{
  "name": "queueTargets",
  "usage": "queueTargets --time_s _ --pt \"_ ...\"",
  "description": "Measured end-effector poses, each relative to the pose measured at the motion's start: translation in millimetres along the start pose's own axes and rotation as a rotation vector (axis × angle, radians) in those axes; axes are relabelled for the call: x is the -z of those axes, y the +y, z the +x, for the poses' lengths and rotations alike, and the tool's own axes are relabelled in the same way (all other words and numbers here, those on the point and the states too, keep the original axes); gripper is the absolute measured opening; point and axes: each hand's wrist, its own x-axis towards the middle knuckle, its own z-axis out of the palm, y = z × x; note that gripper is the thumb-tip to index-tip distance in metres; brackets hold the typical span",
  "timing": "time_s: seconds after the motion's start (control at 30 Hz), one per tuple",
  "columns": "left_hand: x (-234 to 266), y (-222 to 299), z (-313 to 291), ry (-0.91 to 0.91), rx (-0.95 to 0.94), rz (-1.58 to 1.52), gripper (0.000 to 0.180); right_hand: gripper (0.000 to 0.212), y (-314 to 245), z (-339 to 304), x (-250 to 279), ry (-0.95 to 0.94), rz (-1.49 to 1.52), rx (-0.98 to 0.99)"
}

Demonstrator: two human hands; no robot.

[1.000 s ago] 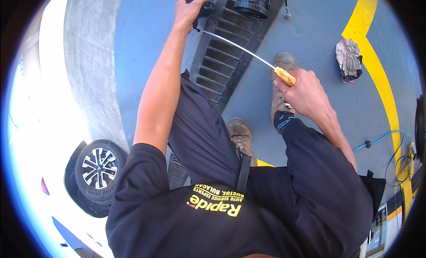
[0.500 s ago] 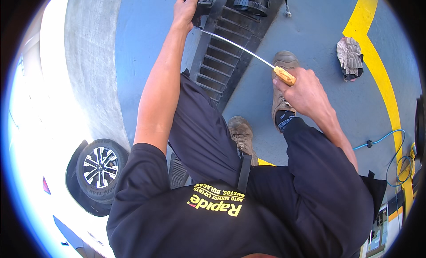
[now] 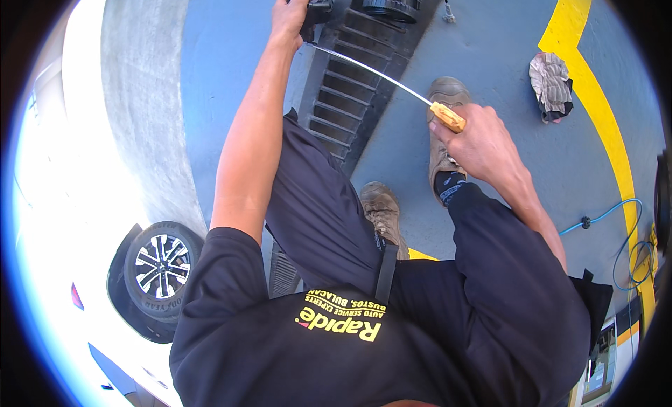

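Observation:
My right hand (image 3: 483, 141) is closed round the yellowish handle of a long screwdriver (image 3: 371, 69). Its thin metal shaft runs up and to the left, toward a black part (image 3: 320, 11) at the top edge of the view. That dark part is in the grip of my left hand (image 3: 290, 18), whose fingers are wrapped round its left side. Where the shaft's end meets the part, below my left hand, the exact contact is too small to make out. Both arms reach forward over my bent legs.
A dark floor grate (image 3: 343, 99) runs under my reach, with a round black ribbed piece (image 3: 392, 2) standing on it. A crumpled cloth (image 3: 551, 85) lies by a yellow floor line (image 3: 605, 120). Blue hose (image 3: 609, 209) curls at the right; a car wheel (image 3: 163, 265) is at the left.
The view has shifted slightly. Both hands keep their grips, and the screwdriver stays at nearly the same angle against the black part.

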Motion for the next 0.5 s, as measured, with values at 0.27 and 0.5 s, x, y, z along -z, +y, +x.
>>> queueTargets --time_s 0.27,0.5 --pt "-4.7 7.3 -4.5 -0.028 0.054 -0.1 0.051 0.037 0.1 -1.8 1.3 -0.002 0.014 -0.012" --pt "-8.5 7.6 -6.1 -0.025 0.01 -0.031 0.052 0.036 -6.8 -4.3 5.2 -0.018 0.006 -0.025"
